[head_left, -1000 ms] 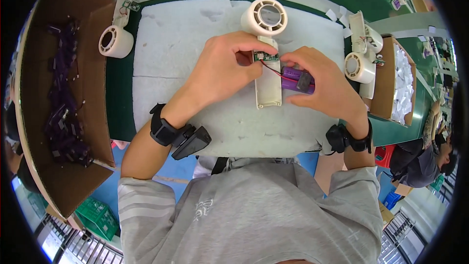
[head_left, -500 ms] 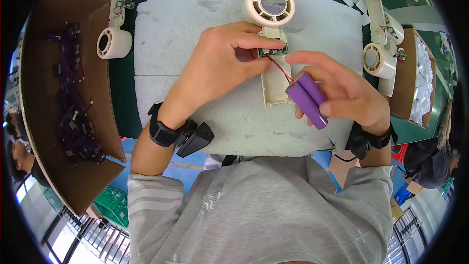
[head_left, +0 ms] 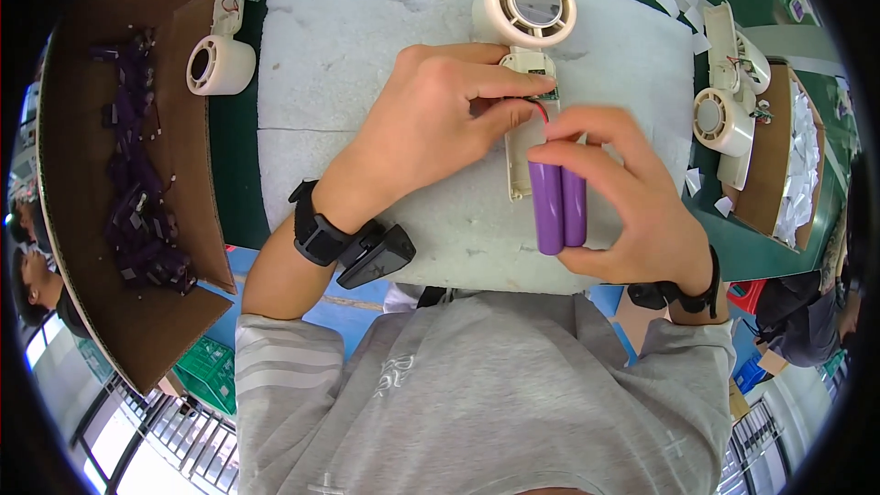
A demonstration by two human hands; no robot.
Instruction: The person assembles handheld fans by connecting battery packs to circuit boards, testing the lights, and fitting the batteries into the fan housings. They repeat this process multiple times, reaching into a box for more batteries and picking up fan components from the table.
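Observation:
A cream handheld fan (head_left: 490, 14) lies on the white foam pad, its round head at the far end. Its open handle shell (head_left: 519, 160) extends toward me. My left hand (head_left: 435, 115) is closed over the upper handle, thumb and index finger at the small green circuit board (head_left: 543, 92), which they mostly cover. Red and black wires (head_left: 544, 110) run from there toward my right hand. Two joined purple battery cells (head_left: 548, 211) stand roughly lengthwise in my right hand (head_left: 637, 188), gripped at the top and bottom ends, over the handle's right edge.
A cardboard box (head_left: 69, 220) of purple battery packs stands at left, beside another opened fan (head_left: 222, 64). On the right are more opened fans (head_left: 724, 119) and a box (head_left: 775, 165) of white pieces. Small white squares (head_left: 667, 4) lie around the foam pad (head_left: 348, 27).
My right hand has turned the battery cells from slanted to nearly upright and shifted its fingers to their top, by the wires. The left hand stays at the board; the whole view has shifted slightly.

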